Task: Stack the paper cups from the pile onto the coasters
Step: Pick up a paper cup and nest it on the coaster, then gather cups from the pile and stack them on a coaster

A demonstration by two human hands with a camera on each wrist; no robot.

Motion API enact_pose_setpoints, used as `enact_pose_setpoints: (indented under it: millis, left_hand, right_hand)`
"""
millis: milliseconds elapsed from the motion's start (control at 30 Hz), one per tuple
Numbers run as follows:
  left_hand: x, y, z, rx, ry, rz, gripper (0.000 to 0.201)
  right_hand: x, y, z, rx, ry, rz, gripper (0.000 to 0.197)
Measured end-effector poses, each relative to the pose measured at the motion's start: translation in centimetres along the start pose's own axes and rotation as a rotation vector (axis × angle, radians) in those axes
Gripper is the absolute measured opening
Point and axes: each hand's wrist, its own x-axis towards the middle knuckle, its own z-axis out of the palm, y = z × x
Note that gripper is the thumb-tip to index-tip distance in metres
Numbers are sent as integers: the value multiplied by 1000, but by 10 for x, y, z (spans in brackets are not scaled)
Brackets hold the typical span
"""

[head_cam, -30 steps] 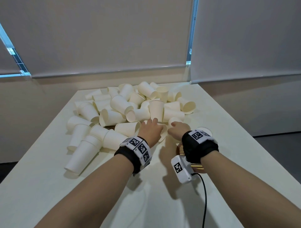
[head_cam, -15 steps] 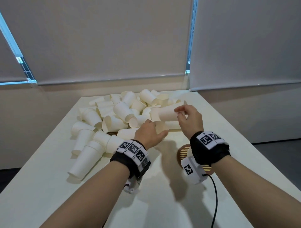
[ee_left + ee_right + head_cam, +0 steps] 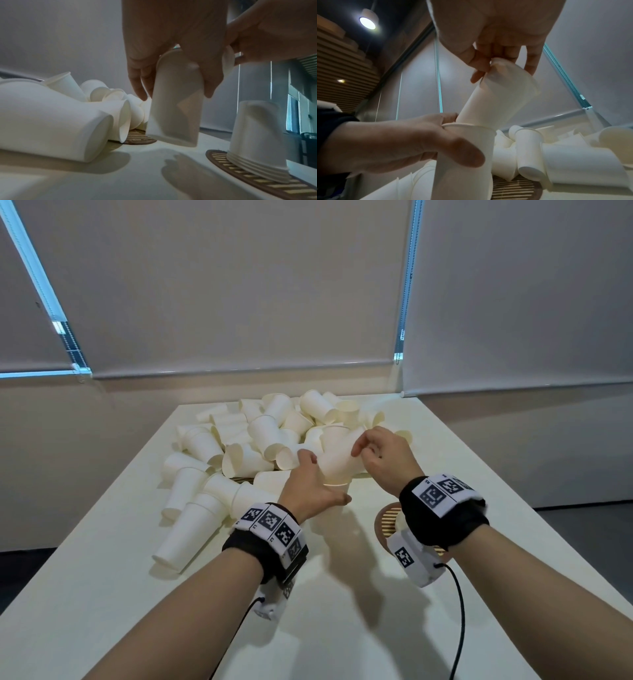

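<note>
Left hand (image 3: pixel 412 146) grips lower paper cup (image 3: pixel 464 162) above table; right hand (image 3: pixel 496 44) pinches upper cup (image 3: pixel 498 97), apparently entering tilted. Straighten, press home gently, avoid crushing rims. Coaster (image 3: pixel 257 180) holds inverted stack (image 3: pixel 257 142).

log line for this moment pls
left hand grips lower cup | right hand pinches upper cup, nesting it in | stack on coaster

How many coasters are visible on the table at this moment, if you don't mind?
2. One coaster carries the upside-down cup stack beneath the right wrist; another coaster lies partly under the pile. More may be hidden.
</note>
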Motion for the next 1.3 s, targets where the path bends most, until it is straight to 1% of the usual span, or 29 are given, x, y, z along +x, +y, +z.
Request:
enact_pose_setpoints:
  millis: [67,100,167,233,300,367,467,533,567,633,700,733,800,833,867,933,1000,1033,1067,1100,1133,1167,1200,1233,1300]
  left_hand:
    - [-1,3,-4,-20,2,15,89]
    - [-1,6,-5,-30,-5,26,93]
    - [-1,14,-4,-26,-35,64,100]
    - [-1,23,0,-4,-64,125,106]
    - [-1,31,5,-5,-80,171,110]
    - [-2,38,7,-6,-89,190,107]
    - [-3,44,8,-20,-52,220,87]
    - [-3,48,10,-128,0,210,74]
    - [-3,51,12,-205,17,201,70]
    - [-4,61,18,-329,28,205,63]
    - [-6,73,24,-386,26,236,58]
    - [-6,79,28,-387,25,257,56]
    - [-5,88,38,-337,20,306,54]
    - [-5,92,42,-293,15,334,53]
    - [-5,94,48,-240,2,362,52]
    - [-6,98,57,-120,-37,410,44]
    - [-7,95,65,-1,-116,422,35]
    - [-7,91,69,56,-176,423,30]
    - [-7,87,72,111,-242,425,29]
    - [-8,82,73,150,-298,426,30]
    - [-9,77,73,165,-331,428,32]
    - [-11,73,71,157,-337,426,35]
    - [-11,69,66,141,-317,415,38]
    - [-10,64,61,140,-278,392,39]
    - [-4,54,44,192,-160,285,35]
  right_hand:
    - [-2,0,-1,39,-3,29,25]
    - [-3,0,-2,92,-30,56,25]
    - [-5,1,-1,233,-114,127,22]
    - [-8,0,-2,297,-215,179,11]
    - [-8,3,-4,290,-277,203,30]
    - [-6,7,-8,328,-230,261,35]
    - [-1,19,-23,388,-44,389,33]
    - [3,28,-37,421,53,478,32]
    - [3,31,-42,340,46,503,33]
    - [4,38,-52,111,-17,547,36]
    - [3,42,-57,12,-61,618,37]
    - [3,47,-59,-67,-63,620,37]
    - [1,51,-63,-124,-35,629,39]
    - [0,52,-64,-63,-38,655,40]
    - [0,58,-65,-21,-34,648,41]
    - [-6,62,-66,94,2,679,40]
    - [-8,68,-64,132,-8,704,36]
    - [-8,69,-63,127,-17,717,40]
    - [-9,71,-61,111,-29,715,46]
    - [-11,69,-60,94,-51,715,48]
    - [-12,69,-58,63,-64,703,45]
    - [-13,68,-56,28,-69,683,38]
    - [-13,66,-54,-28,-71,656,31]
    - [-14,61,-51,-91,-62,626,28]
    - [-12,53,-44,-187,6,555,31]
